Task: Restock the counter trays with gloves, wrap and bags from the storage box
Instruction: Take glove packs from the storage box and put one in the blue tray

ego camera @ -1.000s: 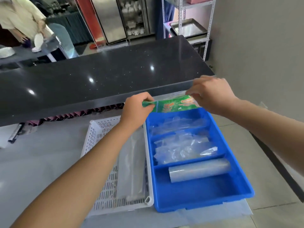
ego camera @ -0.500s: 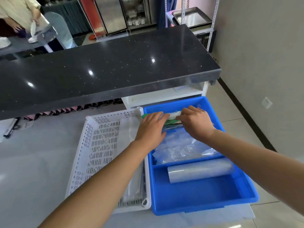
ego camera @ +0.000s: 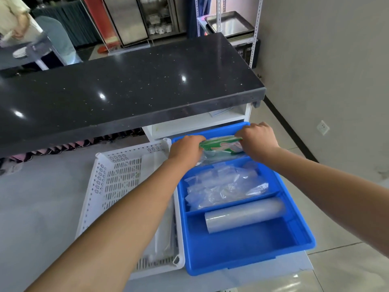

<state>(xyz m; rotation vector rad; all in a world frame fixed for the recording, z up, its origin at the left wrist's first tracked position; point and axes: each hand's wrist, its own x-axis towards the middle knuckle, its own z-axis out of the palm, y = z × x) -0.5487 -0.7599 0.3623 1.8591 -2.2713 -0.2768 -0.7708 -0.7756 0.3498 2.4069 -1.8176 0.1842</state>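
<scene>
A blue divided tray (ego camera: 299, 226) stands on the grey counter. Over its far compartment I hold a green and white printed packet (ego camera: 221, 145) by both ends: my left hand (ego camera: 186, 149) grips the left end, my right hand (ego camera: 257, 140) grips the right end. Clear plastic lies under the packet. The middle compartment holds a heap of clear plastic bags (ego camera: 225, 186). A roll of clear wrap (ego camera: 244, 214) lies in the near compartment.
A white perforated basket (ego camera: 109, 182) sits left of the blue tray with clear film (ego camera: 164, 232) inside. A raised black countertop (ego camera: 126, 87) overhangs the far side. A wall and tiled floor are to the right. A person stands far left.
Both hands brought the green packet down from under the black countertop's edge into the tray's far compartment. The camera view tilted lower and shifted.
</scene>
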